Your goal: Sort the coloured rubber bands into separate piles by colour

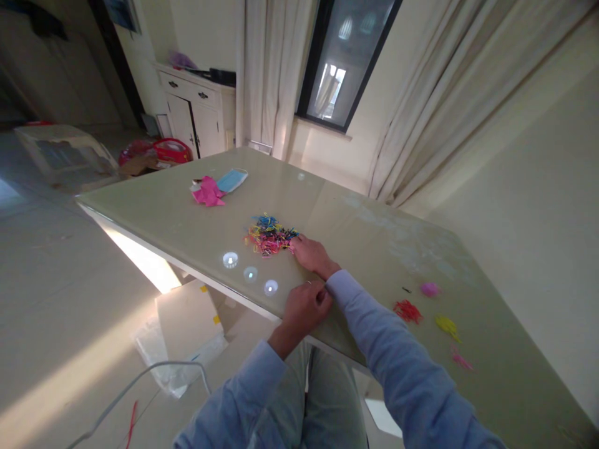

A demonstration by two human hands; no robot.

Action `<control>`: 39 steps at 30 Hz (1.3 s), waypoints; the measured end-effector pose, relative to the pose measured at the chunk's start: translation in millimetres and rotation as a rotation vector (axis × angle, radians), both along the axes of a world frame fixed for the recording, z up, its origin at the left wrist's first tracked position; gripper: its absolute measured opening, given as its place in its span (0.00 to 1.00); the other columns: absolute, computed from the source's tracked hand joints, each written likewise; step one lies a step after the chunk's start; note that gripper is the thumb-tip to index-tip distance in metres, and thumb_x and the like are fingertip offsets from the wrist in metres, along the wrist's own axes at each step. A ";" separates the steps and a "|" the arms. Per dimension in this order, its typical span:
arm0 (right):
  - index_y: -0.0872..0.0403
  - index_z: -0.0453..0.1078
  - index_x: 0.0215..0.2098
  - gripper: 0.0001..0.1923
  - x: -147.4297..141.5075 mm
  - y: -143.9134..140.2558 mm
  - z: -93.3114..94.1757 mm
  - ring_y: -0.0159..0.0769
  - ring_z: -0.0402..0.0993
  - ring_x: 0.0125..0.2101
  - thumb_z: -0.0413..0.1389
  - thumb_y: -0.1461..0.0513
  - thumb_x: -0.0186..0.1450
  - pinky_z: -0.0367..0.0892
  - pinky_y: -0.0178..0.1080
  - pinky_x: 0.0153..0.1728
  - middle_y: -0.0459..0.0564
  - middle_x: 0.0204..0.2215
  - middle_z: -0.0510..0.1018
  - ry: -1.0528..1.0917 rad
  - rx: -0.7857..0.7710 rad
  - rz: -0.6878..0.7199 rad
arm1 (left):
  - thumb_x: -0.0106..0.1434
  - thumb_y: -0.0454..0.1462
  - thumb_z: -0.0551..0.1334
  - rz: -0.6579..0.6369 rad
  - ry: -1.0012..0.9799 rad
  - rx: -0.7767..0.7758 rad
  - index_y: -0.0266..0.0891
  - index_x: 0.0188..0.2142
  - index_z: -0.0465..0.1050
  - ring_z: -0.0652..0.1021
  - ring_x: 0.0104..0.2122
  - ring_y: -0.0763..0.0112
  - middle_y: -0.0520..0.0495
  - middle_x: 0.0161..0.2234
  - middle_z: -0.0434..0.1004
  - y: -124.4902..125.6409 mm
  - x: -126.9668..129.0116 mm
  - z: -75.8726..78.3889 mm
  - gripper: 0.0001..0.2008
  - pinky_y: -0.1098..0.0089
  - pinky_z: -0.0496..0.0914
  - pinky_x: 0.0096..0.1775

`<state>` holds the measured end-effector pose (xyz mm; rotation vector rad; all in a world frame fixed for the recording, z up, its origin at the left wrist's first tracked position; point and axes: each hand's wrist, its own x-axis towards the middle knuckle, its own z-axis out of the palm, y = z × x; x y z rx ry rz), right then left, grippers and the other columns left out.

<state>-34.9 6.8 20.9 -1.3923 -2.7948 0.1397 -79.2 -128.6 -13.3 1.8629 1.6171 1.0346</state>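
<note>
sorting bands at the near edge of the table

your right hand (312,254) lies flat-ish on the table (187,218), fingertips pushed into the near side of the mixed pile of coloured rubber bands (269,236). the fingers look loosely curled rather than pinched; whether one band is already caught under them you cannot tell from this angle, since the knuckles hide the tips. the hand sits where it does because the pile is only just within reach: your sleeve is stretched out along the glassy top toward it.

your left hand (304,307) rests at the near edge of the table, closed into a loose fist against the right wrist. it may hold a few bands inside the curl, but nothing shows between the fingers, so the grip's contents stay unknown. there is a ring on one finger.

the mixed pile sits toward the middle of the table, a little back from the near edge. further along toward the right end, small one-colour heaps lie well apart from one another: a red heap (407,310), a yellow heap (447,325), a pink heap (429,289) and a thinner pink scatter (461,360) nearest the edge. their spacing keeps the colours from mingling.

toward the far left corner lie a crumpled pink paper (207,191) and a blue face mask (231,180), touching each other and well clear of the bands.
</note>
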 end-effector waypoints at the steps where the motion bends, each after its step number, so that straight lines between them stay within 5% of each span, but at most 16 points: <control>1: 0.53 0.70 0.48 0.14 0.0 -0.8 0.2 0.43 0.74 0.42 0.44 0.59 0.73 0.65 0.40 0.40 0.57 0.48 0.74 0.008 0.001 0.002 | 0.61 0.36 0.56 0.006 -0.002 0.003 0.40 0.25 0.65 0.69 0.27 0.70 0.51 0.24 0.70 0.0 0.0 -0.3 0.08 0.67 0.53 0.31; 5: 0.53 0.69 0.47 0.12 3.7 -3.6 0.0 0.41 0.72 0.43 0.45 0.60 0.72 0.65 0.40 0.42 0.57 0.48 0.74 0.089 0.004 -0.016 | 0.62 0.36 0.57 0.013 -0.015 0.023 0.40 0.25 0.64 0.69 0.26 0.70 0.51 0.23 0.69 0.5 -0.1 -2.6 0.09 0.67 0.53 0.31; 10: 0.55 0.67 0.36 0.09 15.9 -11.4 -1.2 0.34 0.71 0.38 0.45 0.63 0.69 0.64 0.36 0.39 0.51 0.37 0.75 0.528 -0.113 -0.082 | 0.60 0.35 0.57 0.022 -0.010 0.023 0.39 0.25 0.64 0.69 0.26 0.70 0.51 0.23 0.69 1.1 -0.7 -2.2 0.08 0.67 0.53 0.31; 14: 0.53 0.62 0.34 0.13 36.7 -45.4 9.6 0.26 0.60 0.19 0.50 0.52 0.68 0.55 0.30 0.21 0.41 0.25 0.70 1.115 -0.576 -0.204 | 0.61 0.35 0.57 0.011 -0.035 0.013 0.39 0.24 0.63 0.69 0.26 0.71 0.51 0.23 0.69 1.0 -1.4 -0.3 0.09 0.68 0.55 0.31; 16: 0.52 0.61 0.34 0.16 52.3 -71.4 19.9 0.23 0.57 0.17 0.58 0.50 0.63 0.52 0.30 0.20 0.39 0.24 0.69 1.445 -0.822 -0.227 | 0.61 0.36 0.57 0.017 -0.062 0.014 0.40 0.24 0.63 0.69 0.26 0.71 0.51 0.23 0.69 0.9 -2.1 -0.3 0.09 0.69 0.56 0.32; 18: 0.52 0.62 0.35 0.15 70.5 -97.3 31.3 0.23 0.57 0.17 0.60 0.52 0.63 0.52 0.31 0.21 0.39 0.23 0.69 1.626 -0.906 -0.219 | 0.61 0.37 0.56 0.023 -0.086 0.021 0.40 0.24 0.62 0.68 0.25 0.72 0.52 0.22 0.68 1.0 -3.1 -0.8 0.10 0.70 0.57 0.31; 26: 0.51 0.62 0.32 0.12 135.4 -157.6 57.8 0.23 0.49 0.16 0.60 0.56 0.63 0.47 0.32 0.20 0.37 0.19 0.61 1.995 -0.651 -0.306 | 0.61 0.44 0.55 0.035 -0.084 0.052 0.40 0.21 0.61 0.65 0.21 0.75 0.54 0.19 0.64 1.5 -8.9 -1.1 0.16 0.72 0.57 0.28; 39: 0.51 0.60 0.29 0.13 193.5 -206.1 43.1 0.24 0.47 0.17 0.60 0.57 0.64 0.47 0.32 0.20 0.38 0.19 0.58 2.174 -0.377 -0.494 | 0.57 0.50 0.57 0.116 -0.027 0.007 0.40 0.20 0.66 0.68 0.20 0.73 0.53 0.17 0.67 -0.2 -11.6 6.6 0.18 0.72 0.61 0.26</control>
